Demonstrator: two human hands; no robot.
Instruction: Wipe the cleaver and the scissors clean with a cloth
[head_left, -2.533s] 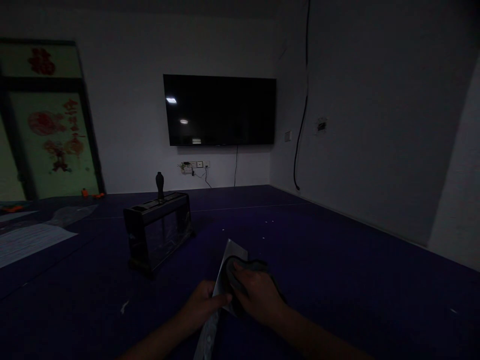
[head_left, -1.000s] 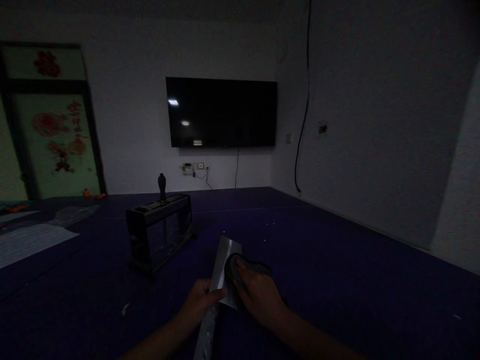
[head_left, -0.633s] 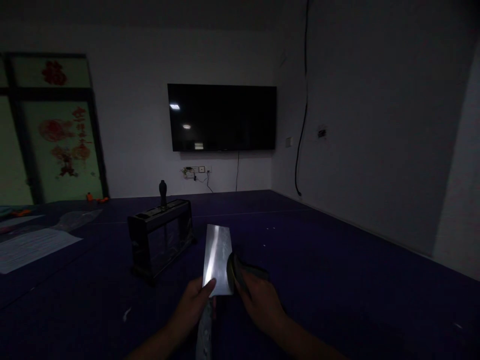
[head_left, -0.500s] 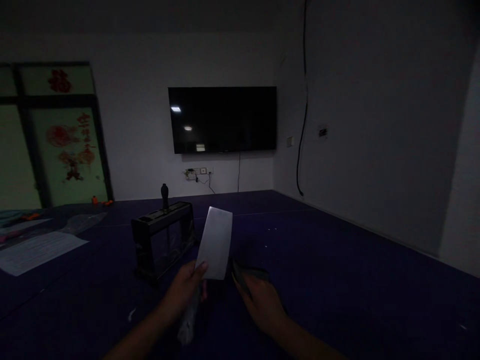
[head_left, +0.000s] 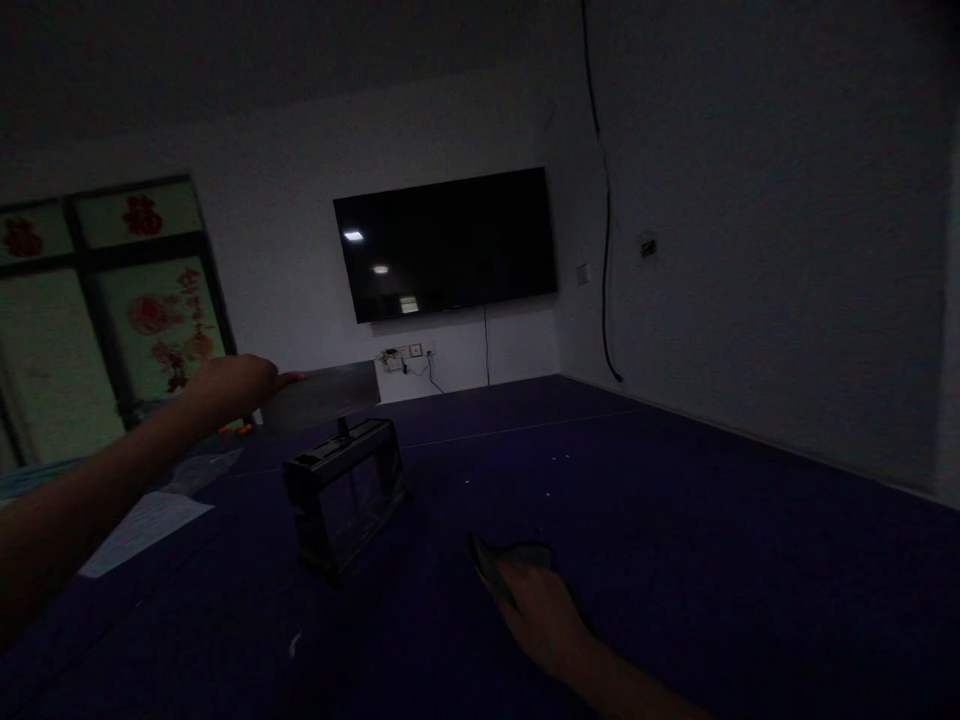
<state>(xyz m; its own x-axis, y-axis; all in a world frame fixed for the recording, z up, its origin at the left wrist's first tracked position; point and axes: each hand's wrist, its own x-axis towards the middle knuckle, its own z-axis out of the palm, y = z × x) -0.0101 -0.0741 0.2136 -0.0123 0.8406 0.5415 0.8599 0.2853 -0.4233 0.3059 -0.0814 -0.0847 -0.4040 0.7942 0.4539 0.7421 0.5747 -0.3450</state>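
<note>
My left hand (head_left: 238, 385) is raised at the left, its fingers closed on one end of a flat rectangular panel (head_left: 326, 392), which looks grey in the dim light. The panel stretches to the right behind a black open-sided frame (head_left: 306, 515) standing on the dark blue tabletop (head_left: 660, 540), and hides most of the frame's upright knob. Lower down, at the centre right, my right hand (head_left: 544, 610) rests near the table surface. It grips a dark cloth (head_left: 529, 553), part of which sticks out past the fingers.
Printed paper (head_left: 146, 530) and clear plastic wrapping (head_left: 206, 470) lie on the left, near a small orange item (head_left: 238, 429). Small white scraps (head_left: 295, 643) dot the table. Behind are a wall-mounted television (head_left: 454, 245), sockets (head_left: 409, 352) and a hanging black cable (head_left: 606, 280).
My left hand has carried the panel up and to the left, from in front of my body to above and behind the frame. My right hand stays low with the cloth. The view has tilted.
</note>
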